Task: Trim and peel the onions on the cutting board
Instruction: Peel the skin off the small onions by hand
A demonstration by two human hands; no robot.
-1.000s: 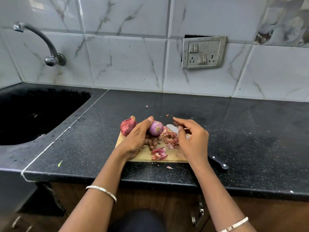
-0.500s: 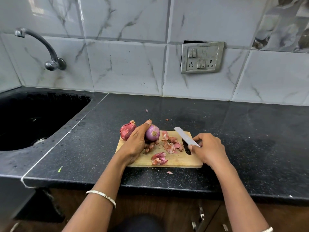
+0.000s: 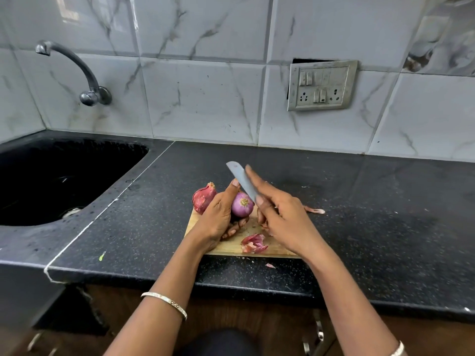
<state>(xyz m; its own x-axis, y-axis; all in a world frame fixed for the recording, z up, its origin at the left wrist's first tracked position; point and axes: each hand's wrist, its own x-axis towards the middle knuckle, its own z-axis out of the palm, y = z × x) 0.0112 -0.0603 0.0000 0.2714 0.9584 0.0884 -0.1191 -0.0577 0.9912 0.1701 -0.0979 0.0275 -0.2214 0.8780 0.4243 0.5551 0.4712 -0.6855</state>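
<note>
My left hand [image 3: 218,217] grips a peeled purple onion [image 3: 241,207] above the wooden cutting board [image 3: 226,249], its cut root end facing me. My right hand [image 3: 280,214] holds a knife [image 3: 241,179] by the handle, index finger laid along the spine, blade pointing up and left just beside the onion's top right. An unpeeled red onion [image 3: 203,197] lies at the board's far left corner, behind my left hand. Loose onion skins [image 3: 254,244] sit on the board's near edge.
A black sink [image 3: 56,181] with a wall tap [image 3: 77,70] lies to the left. A skin scrap [image 3: 314,210] rests on the black counter right of the board, another scrap [image 3: 270,265] near the front edge. A switch socket [image 3: 321,84] is on the tiled wall.
My right hand picked the knife up off the board and raised it, swinging the blade up next to the onion. My left hand kept holding the onion.
</note>
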